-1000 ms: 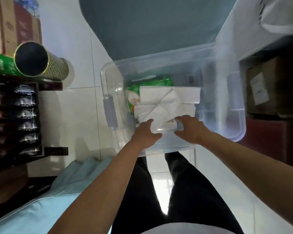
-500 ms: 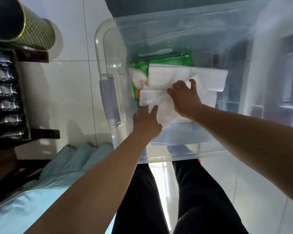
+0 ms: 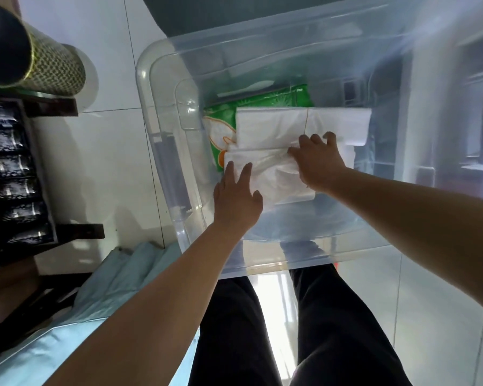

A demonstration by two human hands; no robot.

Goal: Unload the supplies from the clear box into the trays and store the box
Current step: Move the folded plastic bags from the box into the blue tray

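A clear plastic box (image 3: 162, 112) stands on the white tiled floor in front of my legs. Inside lie white plastic-wrapped packs (image 3: 273, 126) stacked on a green printed pack (image 3: 265, 103). My right hand (image 3: 318, 160) reaches into the box and its fingers pinch the crumpled wrap of the nearer white pack (image 3: 265, 174). My left hand (image 3: 234, 196) rests with spread fingers flat on that same pack's left end, holding nothing.
A dark shelf with rows of shiny dark packets (image 3: 11, 174) stands at the left, with a gold-patterned tube (image 3: 48, 68) lying on top. Light blue cloth (image 3: 117, 280) lies at the lower left. My black trouser legs (image 3: 290, 330) are below the box.
My view has come closer to the box. My right hand slid right and closed on the white pack's wrap; my left hand moved forward onto the pack.
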